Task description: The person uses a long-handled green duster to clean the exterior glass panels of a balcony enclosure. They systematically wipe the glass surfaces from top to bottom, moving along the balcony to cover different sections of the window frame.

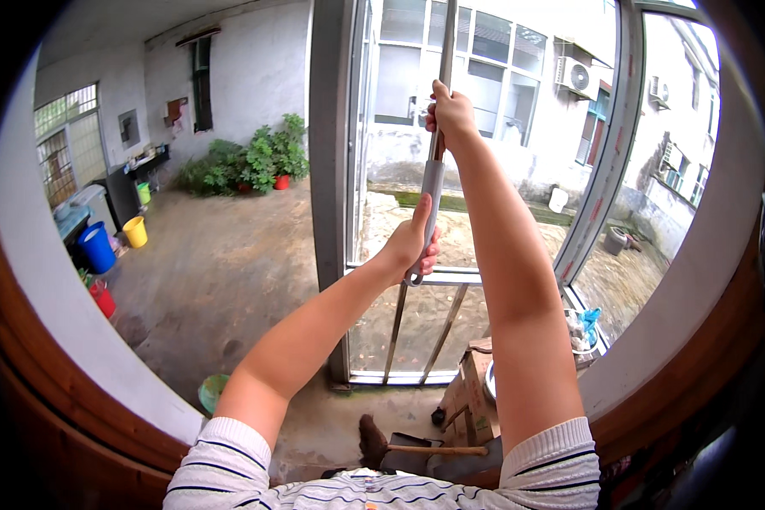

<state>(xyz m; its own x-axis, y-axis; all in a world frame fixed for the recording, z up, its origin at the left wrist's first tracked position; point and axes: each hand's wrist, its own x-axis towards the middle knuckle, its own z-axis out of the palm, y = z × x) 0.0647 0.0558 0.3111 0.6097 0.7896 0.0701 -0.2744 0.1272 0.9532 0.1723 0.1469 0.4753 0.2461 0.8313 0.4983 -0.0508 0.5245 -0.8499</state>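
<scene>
Both arms reach up and forward, holding one long pole (434, 176) with a grey plastic grip and a metal shaft. My left hand (415, 242) is closed round the lower part of the grey grip, its thumb lying along it. Higher up, my right hand (452, 115) wraps the metal shaft above the grip. The pole stands nearly upright in front of the metal-framed window (459, 276). Its top end runs out of the picture, so whatever it carries there is hidden.
A grey post (331, 187) stands left of the window. Below me are a cardboard box (482, 416), a brown brush (371, 439) and a wooden handle (438, 450). A green basin (212, 391) sits lower left. Potted plants (263, 157), a yellow bucket (135, 232) and a blue bucket (99, 248) stand farther off.
</scene>
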